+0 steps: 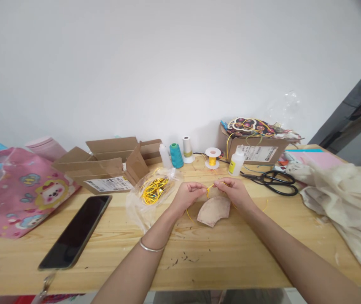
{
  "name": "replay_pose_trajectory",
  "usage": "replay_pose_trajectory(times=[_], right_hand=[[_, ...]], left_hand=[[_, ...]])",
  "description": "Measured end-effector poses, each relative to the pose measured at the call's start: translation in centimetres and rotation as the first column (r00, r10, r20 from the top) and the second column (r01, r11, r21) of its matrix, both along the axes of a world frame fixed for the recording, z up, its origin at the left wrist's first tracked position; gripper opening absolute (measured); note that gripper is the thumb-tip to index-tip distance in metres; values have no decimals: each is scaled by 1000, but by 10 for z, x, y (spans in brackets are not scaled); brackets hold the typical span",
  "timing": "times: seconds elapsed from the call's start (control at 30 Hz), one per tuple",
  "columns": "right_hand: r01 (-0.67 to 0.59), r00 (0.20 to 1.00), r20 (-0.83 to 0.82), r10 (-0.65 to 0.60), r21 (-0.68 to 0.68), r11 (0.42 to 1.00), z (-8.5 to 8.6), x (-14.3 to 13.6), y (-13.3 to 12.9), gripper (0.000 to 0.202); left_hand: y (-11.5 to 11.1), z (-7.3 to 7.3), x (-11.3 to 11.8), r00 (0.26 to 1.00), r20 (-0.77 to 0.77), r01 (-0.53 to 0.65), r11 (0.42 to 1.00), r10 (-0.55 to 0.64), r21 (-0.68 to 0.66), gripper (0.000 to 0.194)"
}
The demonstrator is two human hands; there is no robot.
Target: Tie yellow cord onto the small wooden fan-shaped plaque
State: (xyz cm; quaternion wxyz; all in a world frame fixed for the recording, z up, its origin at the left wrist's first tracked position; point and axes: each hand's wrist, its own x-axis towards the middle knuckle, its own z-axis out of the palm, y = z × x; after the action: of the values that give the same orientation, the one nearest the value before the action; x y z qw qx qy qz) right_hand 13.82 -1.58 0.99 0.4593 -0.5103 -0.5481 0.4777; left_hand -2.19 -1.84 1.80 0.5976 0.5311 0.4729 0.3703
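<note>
Both hands meet over the middle of the wooden table. My left hand [188, 195] pinches a yellow cord [208, 192] between thumb and fingertips. The cord runs to my right hand [231, 190], whose fingers are closed on it too. Between the hands the cord forms a small loop or crossing, too small to make out fully. Just below hangs or lies a beige fan-shaped fabric piece [214, 211] with a stitched-looking edge; whether it touches the table cannot be told. Loose cord ends show under the left hand and right of the right wrist.
A bag of yellow cord [154, 191], an open carton [101, 169] and a phone [75, 232] lie left. Behind stand a teal spool [176, 156], a yellow-thread spool [212, 158] and a glue bottle [236, 163]. Black scissors [270, 179] and cream cloth [345, 198] are right.
</note>
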Motion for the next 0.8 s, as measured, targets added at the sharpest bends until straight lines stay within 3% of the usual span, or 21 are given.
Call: replay_pose_trajectory(times=[0.33,0.57,0.8], right_hand=[[42,999,-11,-41,56,998,7,0,-5,25],[-30,997,-69,33,33,999,4,2,0,25],[-20,996,-86,25,65,998,9,0,-1,28]], left_hand=[[0,3,3,994,12,-104,994,104,14,24],[1,-1,-1,997,82,-13,1000,15,-24,27],[1,-1,-1,986,166,29,999,-34,28,23]])
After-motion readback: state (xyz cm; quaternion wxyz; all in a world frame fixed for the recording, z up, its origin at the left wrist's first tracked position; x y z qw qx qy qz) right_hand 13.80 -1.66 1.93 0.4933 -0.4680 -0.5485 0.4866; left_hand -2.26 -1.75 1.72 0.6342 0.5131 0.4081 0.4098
